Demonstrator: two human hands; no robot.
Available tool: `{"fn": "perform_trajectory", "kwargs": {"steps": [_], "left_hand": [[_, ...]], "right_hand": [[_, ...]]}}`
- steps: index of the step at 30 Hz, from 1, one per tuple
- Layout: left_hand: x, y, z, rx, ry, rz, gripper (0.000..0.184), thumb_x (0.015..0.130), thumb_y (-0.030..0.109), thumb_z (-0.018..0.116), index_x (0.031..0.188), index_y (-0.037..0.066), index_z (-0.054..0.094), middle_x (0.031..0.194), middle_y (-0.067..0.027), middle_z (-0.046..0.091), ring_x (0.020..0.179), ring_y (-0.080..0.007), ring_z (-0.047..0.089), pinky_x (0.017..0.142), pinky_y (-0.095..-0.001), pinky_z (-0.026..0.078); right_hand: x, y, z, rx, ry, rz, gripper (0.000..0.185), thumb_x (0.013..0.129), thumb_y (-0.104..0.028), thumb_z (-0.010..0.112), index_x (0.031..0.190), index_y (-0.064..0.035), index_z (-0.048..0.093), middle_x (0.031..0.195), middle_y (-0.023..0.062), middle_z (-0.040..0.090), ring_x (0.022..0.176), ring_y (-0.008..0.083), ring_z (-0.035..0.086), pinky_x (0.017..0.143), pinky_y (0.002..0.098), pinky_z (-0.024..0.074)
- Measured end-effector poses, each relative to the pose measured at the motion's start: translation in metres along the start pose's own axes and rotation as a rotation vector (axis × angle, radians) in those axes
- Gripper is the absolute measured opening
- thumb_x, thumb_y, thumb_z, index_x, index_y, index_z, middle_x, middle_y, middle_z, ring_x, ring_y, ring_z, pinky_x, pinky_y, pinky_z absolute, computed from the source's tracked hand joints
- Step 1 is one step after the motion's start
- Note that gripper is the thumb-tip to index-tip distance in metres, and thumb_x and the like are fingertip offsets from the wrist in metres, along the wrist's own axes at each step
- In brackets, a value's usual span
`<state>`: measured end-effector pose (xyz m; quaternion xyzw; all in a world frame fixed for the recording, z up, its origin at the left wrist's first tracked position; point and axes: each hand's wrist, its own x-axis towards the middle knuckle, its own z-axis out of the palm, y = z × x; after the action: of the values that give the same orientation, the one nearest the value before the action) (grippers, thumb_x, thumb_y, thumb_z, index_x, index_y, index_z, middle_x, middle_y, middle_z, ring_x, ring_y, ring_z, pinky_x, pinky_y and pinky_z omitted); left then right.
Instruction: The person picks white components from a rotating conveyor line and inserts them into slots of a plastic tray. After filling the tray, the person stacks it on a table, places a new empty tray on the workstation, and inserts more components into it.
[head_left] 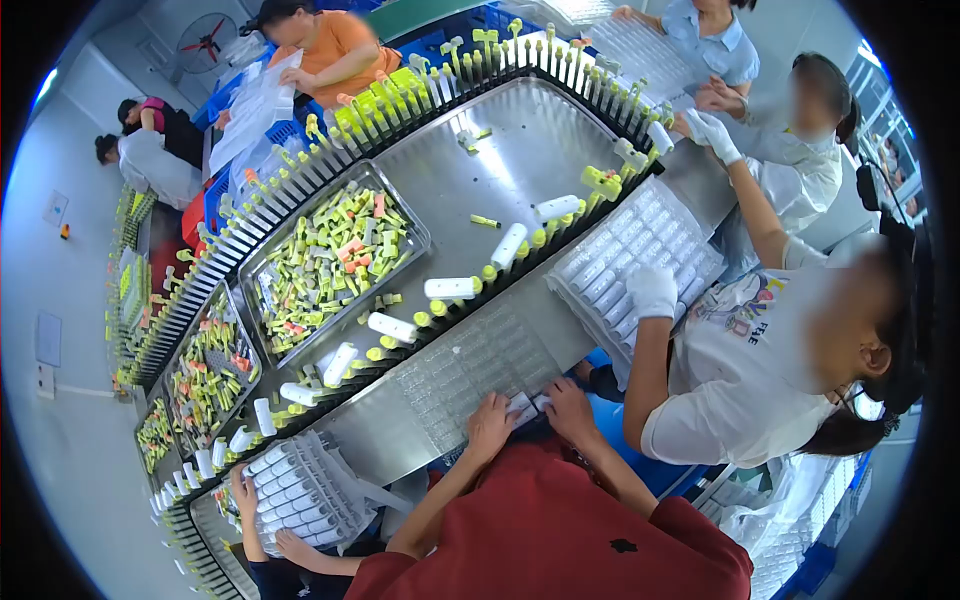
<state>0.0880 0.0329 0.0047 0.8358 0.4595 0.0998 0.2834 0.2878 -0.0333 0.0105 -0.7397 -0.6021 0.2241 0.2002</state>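
Observation:
My left hand point(489, 424) is at the near edge of a clear plastic blister tray point(470, 370), its fingers curled against a white plastic case point(521, 408). Close beside it, my right hand point(571, 411) pinches another small white case point(542, 402) at the tray's near right corner. Rows of moulded pockets cover the tray, which lies flat on the metal bench point(385, 425). Just beyond, several white cases point(392, 327) sit on yellow-green holders along the conveyor. My fingertips are partly hidden, so the exact grip is hard to make out.
A black-slatted conveyor point(420, 115) loops around metal trays heaped with yellow-green and orange parts point(330, 255). On the right, a co-worker's gloved hand point(652, 291) is over a stack of filled trays point(600, 262). At lower left, another person's hands hold filled trays point(300, 490).

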Motion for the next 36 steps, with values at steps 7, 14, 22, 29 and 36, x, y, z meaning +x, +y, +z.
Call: {"fn": "perform_trajectory", "kwargs": {"steps": [7, 14, 22, 29, 36], "left_hand": [[0.009, 0.001, -0.041, -0.668, 0.091, -0.023, 0.031, 0.11, 0.028, 0.058, 0.122, 0.0, 0.056, 0.101, -0.0167, 0.065, 0.089, -0.0286, 0.071, 0.074, -0.0403, 0.057], [0.118, 0.103, -0.145, -0.985, 0.071, -0.098, 0.032, 0.114, 0.027, 0.05, 0.127, -0.001, 0.057, 0.076, -0.005, 0.061, 0.061, -0.0113, 0.06, 0.058, -0.0312, 0.053], [0.217, 0.135, -0.155, -0.206, 0.663, -0.066, 0.038, 0.103, 0.033, 0.066, 0.109, -0.004, 0.07, 0.083, -0.0259, 0.074, 0.074, -0.0433, 0.073, 0.067, -0.048, 0.056], [0.239, 0.115, -0.137, 0.106, 0.537, -0.014, 0.031, 0.103, 0.028, 0.064, 0.115, -0.001, 0.067, 0.089, -0.0254, 0.073, 0.077, -0.0457, 0.072, 0.07, -0.0551, 0.056], [0.189, 0.052, -0.14, 0.234, 0.557, 0.101, 0.034, 0.102, 0.025, 0.066, 0.121, -0.002, 0.06, 0.106, -0.0191, 0.069, 0.095, -0.0393, 0.072, 0.075, -0.0486, 0.06]], "right_hand": [[-0.004, 0.022, 0.016, -0.081, 0.079, -0.11, 0.04, 0.078, -0.001, 0.074, 0.118, -0.0054, 0.071, 0.125, 0.0114, 0.064, 0.122, 0.0338, 0.061, 0.101, 0.046, 0.0527], [0.007, 0.02, 0.015, -0.109, -0.041, -0.056, 0.039, 0.081, -0.005, 0.075, 0.119, -0.0064, 0.069, 0.134, 0.0126, 0.059, 0.13, 0.0321, 0.055, 0.104, 0.0463, 0.0491], [-0.005, -0.011, -0.017, 0.113, 0.231, -0.127, 0.036, 0.088, -0.012, 0.077, 0.12, -0.0057, 0.063, 0.134, 0.015, 0.063, 0.131, 0.037, 0.056, 0.109, 0.0487, 0.0445], [-0.01, -0.019, -0.028, 0.449, 0.11, -0.017, 0.032, 0.093, -0.008, 0.074, 0.121, -0.0005, 0.061, 0.114, 0.0222, 0.069, 0.107, 0.0445, 0.065, 0.092, 0.0481, 0.0522], [-0.002, -0.025, -0.011, 0.497, 0.096, 0.026, 0.033, 0.103, -0.015, 0.065, 0.13, -0.0002, 0.055, 0.106, 0.025, 0.071, 0.098, 0.0472, 0.068, 0.085, 0.0524, 0.0532]]}}
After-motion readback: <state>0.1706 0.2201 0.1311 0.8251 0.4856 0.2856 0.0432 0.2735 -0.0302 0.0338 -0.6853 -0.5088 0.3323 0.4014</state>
